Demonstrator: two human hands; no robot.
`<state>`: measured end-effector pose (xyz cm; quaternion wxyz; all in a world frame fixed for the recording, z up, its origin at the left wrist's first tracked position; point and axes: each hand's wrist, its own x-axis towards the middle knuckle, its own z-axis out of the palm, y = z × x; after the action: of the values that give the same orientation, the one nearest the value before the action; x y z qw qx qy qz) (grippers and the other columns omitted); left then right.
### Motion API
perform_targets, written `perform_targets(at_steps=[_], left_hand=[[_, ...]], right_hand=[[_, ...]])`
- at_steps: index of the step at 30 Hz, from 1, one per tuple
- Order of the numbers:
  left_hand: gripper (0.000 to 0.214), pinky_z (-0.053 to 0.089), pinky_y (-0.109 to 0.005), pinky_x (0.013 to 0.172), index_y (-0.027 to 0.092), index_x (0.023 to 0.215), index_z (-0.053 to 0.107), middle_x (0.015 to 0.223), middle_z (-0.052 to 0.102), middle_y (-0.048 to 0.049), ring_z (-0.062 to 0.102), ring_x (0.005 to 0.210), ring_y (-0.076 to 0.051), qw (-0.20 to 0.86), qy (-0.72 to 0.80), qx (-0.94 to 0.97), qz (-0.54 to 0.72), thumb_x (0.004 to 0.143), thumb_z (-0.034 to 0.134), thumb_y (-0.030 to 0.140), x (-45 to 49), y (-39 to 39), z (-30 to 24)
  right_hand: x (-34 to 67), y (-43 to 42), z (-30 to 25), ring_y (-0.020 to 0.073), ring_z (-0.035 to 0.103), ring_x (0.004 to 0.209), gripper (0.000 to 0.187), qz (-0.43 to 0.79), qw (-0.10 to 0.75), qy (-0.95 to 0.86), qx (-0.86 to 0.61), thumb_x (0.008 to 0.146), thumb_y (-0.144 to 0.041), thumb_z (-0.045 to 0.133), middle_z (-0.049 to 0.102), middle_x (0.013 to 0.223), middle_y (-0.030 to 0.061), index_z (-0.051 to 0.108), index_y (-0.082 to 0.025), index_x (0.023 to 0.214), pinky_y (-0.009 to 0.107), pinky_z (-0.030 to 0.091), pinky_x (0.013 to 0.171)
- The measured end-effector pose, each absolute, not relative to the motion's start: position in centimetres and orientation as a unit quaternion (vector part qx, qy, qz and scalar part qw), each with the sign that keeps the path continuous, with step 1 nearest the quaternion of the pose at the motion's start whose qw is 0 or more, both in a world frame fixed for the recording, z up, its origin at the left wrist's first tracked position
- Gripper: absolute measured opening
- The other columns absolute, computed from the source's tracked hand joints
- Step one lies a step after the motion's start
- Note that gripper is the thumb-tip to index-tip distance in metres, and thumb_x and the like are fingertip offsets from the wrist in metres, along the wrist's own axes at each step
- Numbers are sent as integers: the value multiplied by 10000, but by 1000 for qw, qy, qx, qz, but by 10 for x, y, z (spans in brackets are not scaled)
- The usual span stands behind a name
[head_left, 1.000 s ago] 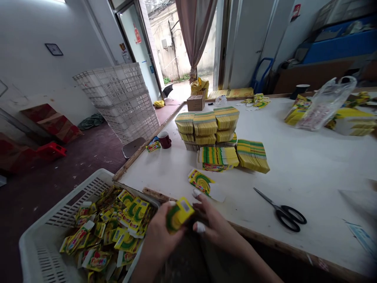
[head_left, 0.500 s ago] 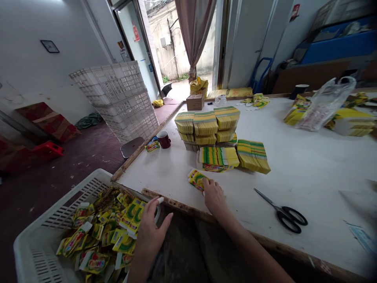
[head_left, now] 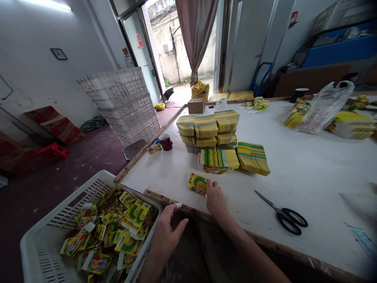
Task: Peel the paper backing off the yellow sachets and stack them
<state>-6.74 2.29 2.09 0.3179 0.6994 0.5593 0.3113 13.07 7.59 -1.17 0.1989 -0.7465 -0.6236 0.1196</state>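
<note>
A flat yellow and green packet lies on the white table near its front edge. My right hand is closed on the packet's right end, fingers pointing down; the thumb is partly hidden. My left hand hangs empty just in front of the wooden table edge, thumb and fingers apart, with a white cover on one fingertip. Left of that hand stands a white plastic crate holding many loose yellow packets. Behind the packet are tightly packed stacks of flat packets.
Black-handled scissors lie to the right of my right hand. A dark mug and a small cardboard box stand farther back. A clear plastic bag sits at the right rear. Stacked white crates rise beyond the table's left side.
My left hand has moved right, away from the crate and toward the table edge. My right hand stays at the packet's right end. The view has shifted slightly.
</note>
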Motion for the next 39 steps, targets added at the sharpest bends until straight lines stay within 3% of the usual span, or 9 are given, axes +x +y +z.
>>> perform_targets(at_steps=[6, 11, 15, 19, 25, 28, 31, 34, 39], left_hand=[[447, 462, -434, 937, 183, 1162, 593, 1154, 653, -133, 596, 1079, -274, 483, 516, 625, 332, 768, 687, 372, -49, 16, 7], [655, 466, -405, 964, 234, 1249, 549, 1262, 606, -116, 539, 1193, -286, 644, 374, 362, 561, 703, 705, 560, -22, 17, -1], [533, 507, -380, 890, 234, 1100, 641, 1020, 696, -74, 649, 975, -238, 614, 339, 168, 692, 764, 578, 642, 2, 20, 21], [547, 523, -361, 832, 220, 987, 662, 790, 660, -29, 659, 827, -220, 590, 295, 141, 738, 708, 598, 687, 11, 19, 41], [572, 518, -298, 770, 235, 1015, 634, 886, 650, -41, 631, 932, -236, 583, 329, 186, 719, 679, 615, 698, 4, 7, 33], [595, 508, -289, 800, 248, 1085, 626, 961, 656, -44, 622, 975, -226, 595, 369, 176, 692, 724, 555, 716, 3, 1, 28], [718, 505, -333, 856, 245, 1091, 646, 998, 669, -59, 619, 1005, -251, 620, 353, 187, 676, 633, 562, 791, 4, 1, 32], [565, 517, -343, 839, 225, 997, 691, 947, 700, -56, 645, 940, -239, 648, 344, 187, 654, 640, 693, 662, 7, 7, 39], [319, 538, -272, 733, 206, 875, 731, 844, 744, -29, 680, 736, -165, 649, 383, 170, 636, 631, 818, 392, 9, 13, 36]], right_hand=[[142, 71, -11, 216, 624, 883, 462, 202, 315, -605, -702, 751, 36, 459, 598, 1046, 120, 416, -140, 1176, 314, 478, 741], [125, 38, 6, 136, 599, 721, 394, 423, 479, -591, -492, 762, -122, 571, 582, 874, 0, 409, -213, 1110, 246, 499, 654], [102, 12, 18, 112, 510, 654, 345, 546, 522, -526, -390, 729, -134, 635, 530, 778, -36, 451, -222, 1006, 227, 430, 590], [100, 2, 34, 105, 473, 673, 447, 633, 506, -476, -341, 740, -164, 674, 499, 778, -47, 424, -228, 1104, 229, 388, 614], [99, -8, 41, 132, 472, 780, 628, 646, 474, -505, -321, 741, -220, 707, 500, 931, -8, 398, -266, 1286, 254, 375, 673], [94, -9, 35, 126, 452, 720, 550, 647, 476, -504, -316, 741, -275, 730, 504, 826, -29, 474, -245, 1227, 245, 352, 634], [97, -3, 32, 138, 495, 740, 528, 670, 525, -429, -303, 684, -360, 793, 541, 797, -26, 540, -229, 1127, 248, 366, 660], [103, 4, 36, 160, 557, 823, 452, 706, 543, -360, -276, 723, -395, 771, 613, 865, 7, 569, -224, 1089, 264, 401, 741], [108, 5, 39, 137, 564, 739, 410, 697, 544, -368, -289, 736, -398, 764, 627, 814, -3, 579, -231, 1062, 237, 414, 680]])
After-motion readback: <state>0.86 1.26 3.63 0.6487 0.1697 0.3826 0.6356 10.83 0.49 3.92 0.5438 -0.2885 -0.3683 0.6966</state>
